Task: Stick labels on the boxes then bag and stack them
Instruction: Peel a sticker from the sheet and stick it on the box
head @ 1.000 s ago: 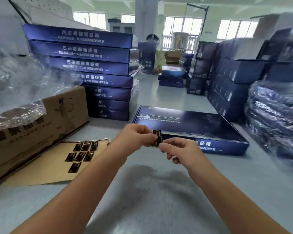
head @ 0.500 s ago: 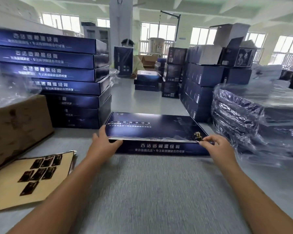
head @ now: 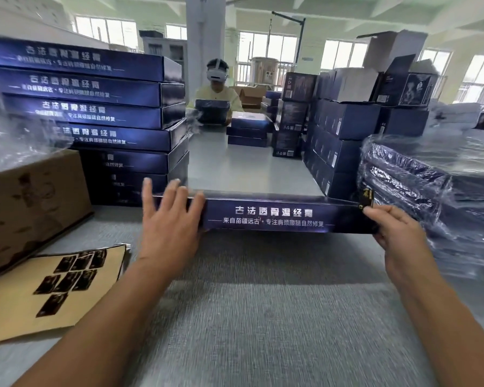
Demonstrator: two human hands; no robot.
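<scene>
In the head view, a flat blue box (head: pixel 277 216) is seen lying across the grey table (head: pixel 249 317), its printed long side turned toward the wearer. The left hand (head: pixel 169 219) is laid on the box's left end with fingers straight and spread; nothing is gripped, and the box is only steadied. At the opposite end, a small black-and-gold label (head: pixel 366 197) is pinched between thumb and forefinger of the right hand (head: pixel 394 233) at the box's upper right corner, standing just above the fingertips. Whether the label is already stuck to the card cannot be told.

The sticking step is judged to be in hand. For a clean result, the label should be folded over the edge from the pinch outward, half on the lid and half on the side. It should be smoothed away from the fingertips so that no crease or bubble is trapped. The box should be kept from sliding by the flat left palm while pressure is applied at the right end.

Left of the steadying hand and nearer the wearer, a brown sheet of labels (head: pixel 53 286) is laid out, with a carton (head: pixel 25 196) and a stack of boxes (head: pixel 95 113) beyond it. Just right of the pinching hand, bagged boxes (head: pixel 430 191) are piled.
</scene>
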